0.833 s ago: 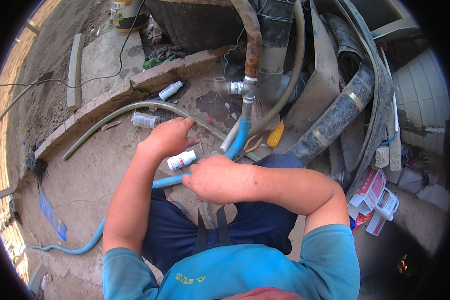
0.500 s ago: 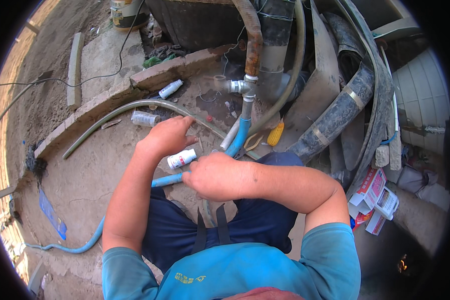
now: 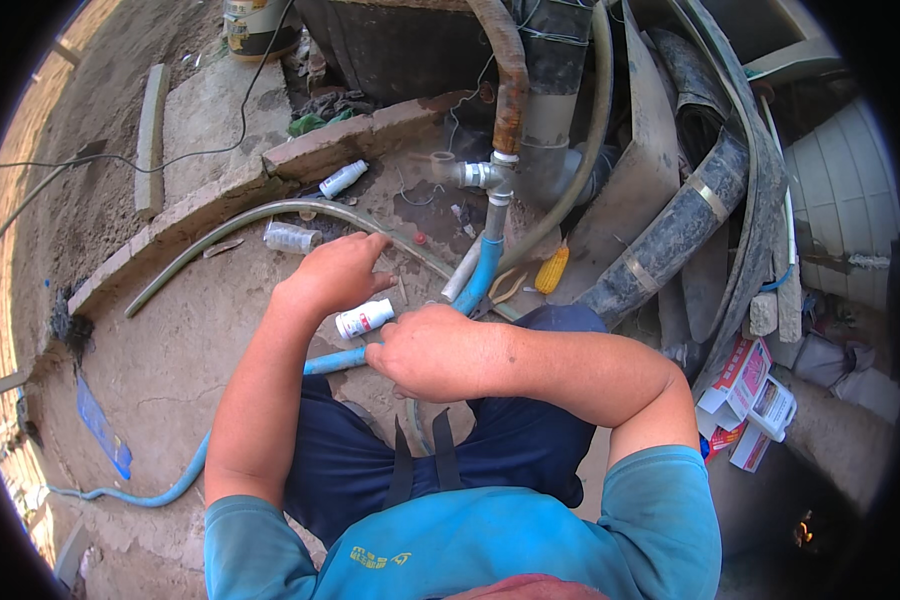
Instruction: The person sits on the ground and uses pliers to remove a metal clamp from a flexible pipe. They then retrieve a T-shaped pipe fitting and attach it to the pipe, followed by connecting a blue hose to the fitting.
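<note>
My left hand holds a small white bottle with a red label, its fingers curled over the top. My right hand is closed around the end of a blue hose that runs left across the concrete and curves away toward the lower left. Just beyond my hands a second blue pipe rises to a white plastic tee fitting under a rusty brown pipe. I am crouched, with my dark blue trousers below the hands.
A grey hose arcs across the ground. Two plastic bottles lie near a brick kerb. A corn cob lies right of the pipes. Thick black pipes and cartons crowd the right. A black tank stands behind.
My hands have barely moved; both keep their hold on the bottle and the hose end.
</note>
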`<state>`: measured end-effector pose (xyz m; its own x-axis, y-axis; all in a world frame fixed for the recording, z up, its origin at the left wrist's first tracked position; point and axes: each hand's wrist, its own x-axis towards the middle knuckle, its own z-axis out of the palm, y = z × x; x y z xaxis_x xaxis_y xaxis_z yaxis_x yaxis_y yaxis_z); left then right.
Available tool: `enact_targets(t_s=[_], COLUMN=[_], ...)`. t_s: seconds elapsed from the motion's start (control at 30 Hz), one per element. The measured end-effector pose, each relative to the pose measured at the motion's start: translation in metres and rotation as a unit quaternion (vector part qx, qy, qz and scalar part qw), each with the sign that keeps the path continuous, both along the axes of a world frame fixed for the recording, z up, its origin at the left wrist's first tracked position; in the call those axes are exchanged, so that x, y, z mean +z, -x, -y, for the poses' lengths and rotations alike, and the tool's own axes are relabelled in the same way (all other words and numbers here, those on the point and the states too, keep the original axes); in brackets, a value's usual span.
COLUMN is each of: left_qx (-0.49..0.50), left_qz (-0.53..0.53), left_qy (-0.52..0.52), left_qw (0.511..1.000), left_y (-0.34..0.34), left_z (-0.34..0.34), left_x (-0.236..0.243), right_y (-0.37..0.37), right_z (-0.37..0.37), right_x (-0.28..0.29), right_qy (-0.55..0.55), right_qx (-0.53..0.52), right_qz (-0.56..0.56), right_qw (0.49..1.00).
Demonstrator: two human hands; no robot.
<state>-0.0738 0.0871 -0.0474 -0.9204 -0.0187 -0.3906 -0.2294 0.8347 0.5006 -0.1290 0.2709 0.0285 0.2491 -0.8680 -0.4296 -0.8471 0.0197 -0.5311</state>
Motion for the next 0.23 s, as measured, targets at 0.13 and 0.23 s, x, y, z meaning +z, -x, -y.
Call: enact_targets(t_s=[0.13, 0.23], left_qx=[0.000, -0.002], left_qz=[-0.004, 0.000], left_qy=[-0.004, -0.004], left_qw=[1.000, 1.000], left_y=[-0.0004, -0.0001], left_z=[0.0001, 0.0000], left_x=[-0.0003, 0.0007], right_y=[-0.0033, -0.0097], right_z=[-0.0013, 0.0001], right_x=[-0.0057, -0.0093], right_qy=[-0.001, -0.025], right_qx=[0.005, 0.023], right_qz=[-0.002, -0.018], right_qw=[1.000, 0.999])
